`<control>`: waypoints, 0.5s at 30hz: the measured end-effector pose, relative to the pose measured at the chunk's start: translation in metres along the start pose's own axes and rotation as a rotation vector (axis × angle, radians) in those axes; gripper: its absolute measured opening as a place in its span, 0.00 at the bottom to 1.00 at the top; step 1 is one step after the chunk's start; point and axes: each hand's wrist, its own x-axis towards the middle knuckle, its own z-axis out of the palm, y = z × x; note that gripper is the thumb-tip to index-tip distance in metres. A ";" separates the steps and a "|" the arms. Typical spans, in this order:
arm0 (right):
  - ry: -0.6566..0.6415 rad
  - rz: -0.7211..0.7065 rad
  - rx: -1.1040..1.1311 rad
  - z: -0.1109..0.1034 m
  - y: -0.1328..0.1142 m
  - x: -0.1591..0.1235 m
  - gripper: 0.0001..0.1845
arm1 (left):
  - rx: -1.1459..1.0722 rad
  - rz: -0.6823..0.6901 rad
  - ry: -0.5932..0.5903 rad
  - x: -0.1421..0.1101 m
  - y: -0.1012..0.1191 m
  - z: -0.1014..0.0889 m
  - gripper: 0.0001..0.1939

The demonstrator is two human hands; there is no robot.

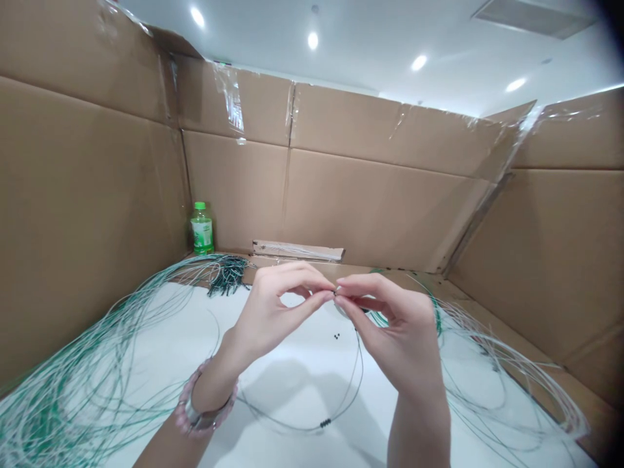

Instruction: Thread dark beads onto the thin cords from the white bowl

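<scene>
My left hand (287,299) and my right hand (390,315) meet above the white work surface, thumb and forefinger pinched on each. A tiny dark thing (334,292) shows between the touching fingertips, too small to name. Below them hangs or lies a loop of thin cord (287,426), carrying a short cluster of black beads (325,423). Its left part passes behind my left wrist and its right part runs up behind my right hand, where its ends are hidden. Several loose black beads (336,336) lie on the white surface (312,364) just under my fingers.
Bundles of green and white cords spread on the left (88,364) and right (526,364). Dark-tipped cord ends (229,274) gather at the back left, near a green-capped bottle (202,231). Cardboard walls (380,195) enclose the surface; a cardboard strip (297,251) lies along the back.
</scene>
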 end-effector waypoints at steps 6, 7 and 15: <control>-0.028 0.053 0.062 0.000 -0.001 0.003 0.04 | 0.013 -0.015 0.043 -0.002 0.002 0.001 0.05; -0.029 0.057 0.050 0.000 -0.002 0.004 0.03 | 0.041 -0.001 0.044 -0.003 0.002 0.002 0.05; -0.158 0.203 -0.083 -0.004 -0.001 0.007 0.04 | 0.218 0.121 0.131 -0.002 -0.004 0.012 0.06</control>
